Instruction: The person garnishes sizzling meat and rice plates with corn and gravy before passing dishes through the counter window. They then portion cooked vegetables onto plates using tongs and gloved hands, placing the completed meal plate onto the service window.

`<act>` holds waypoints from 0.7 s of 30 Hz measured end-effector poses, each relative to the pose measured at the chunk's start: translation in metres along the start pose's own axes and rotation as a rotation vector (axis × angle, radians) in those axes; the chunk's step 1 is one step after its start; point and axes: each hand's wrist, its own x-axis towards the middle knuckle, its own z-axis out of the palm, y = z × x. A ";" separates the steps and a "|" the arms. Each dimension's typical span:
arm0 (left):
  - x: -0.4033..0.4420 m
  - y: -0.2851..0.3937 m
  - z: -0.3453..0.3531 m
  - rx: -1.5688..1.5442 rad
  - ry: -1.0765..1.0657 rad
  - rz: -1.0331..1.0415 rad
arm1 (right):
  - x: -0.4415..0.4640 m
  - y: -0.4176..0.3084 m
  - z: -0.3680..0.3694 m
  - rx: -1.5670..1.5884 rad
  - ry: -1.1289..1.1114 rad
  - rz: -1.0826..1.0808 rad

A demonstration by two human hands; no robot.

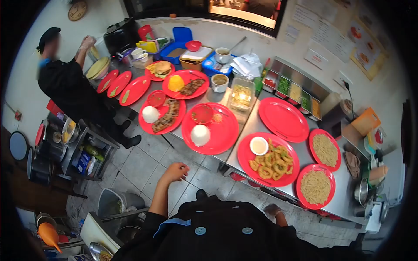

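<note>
My left hand [176, 172] is bare and hangs over the tiled floor in front of the counter, its fingers loosely apart with nothing in them. Low beside the counter's front edge is my right hand [273, 210], in a clear plastic glove; its fingers are too blurred to make out. Nearest to it on the steel counter stands a red oval plate of fried rings [273, 164] with a white dip cup [259, 146]. Two red plates of noodles [315, 187] lie to the right. A red plate with rice [200, 135] and a bowl of red sauce [202, 114] lies ahead of my left hand.
A co-worker [65, 82] in black stands at the far left, gloved hands raised. An empty red platter [283, 119] lies before steel topping bins [294, 90]. More plated meals, including grilled meat [191, 87], line the counter. A trash bin [106, 202] and shelf cart stand left.
</note>
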 end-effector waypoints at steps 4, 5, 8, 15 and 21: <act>0.054 -0.074 -0.095 -0.613 0.380 -0.033 | -0.014 -0.028 -0.036 0.116 0.057 -0.159; 0.061 -0.076 -0.112 -0.770 0.476 -0.012 | -0.016 -0.035 -0.046 0.069 0.059 -0.231; 0.084 -0.076 -0.145 -0.955 0.656 0.140 | -0.039 -0.053 -0.116 0.121 -0.103 -0.261; 0.125 -0.087 -0.137 -1.187 0.532 0.307 | -0.087 -0.176 -0.411 0.220 0.224 -0.246; 0.123 -0.205 0.008 -0.399 0.072 -0.227 | 0.019 -0.304 -0.555 0.050 0.720 -0.702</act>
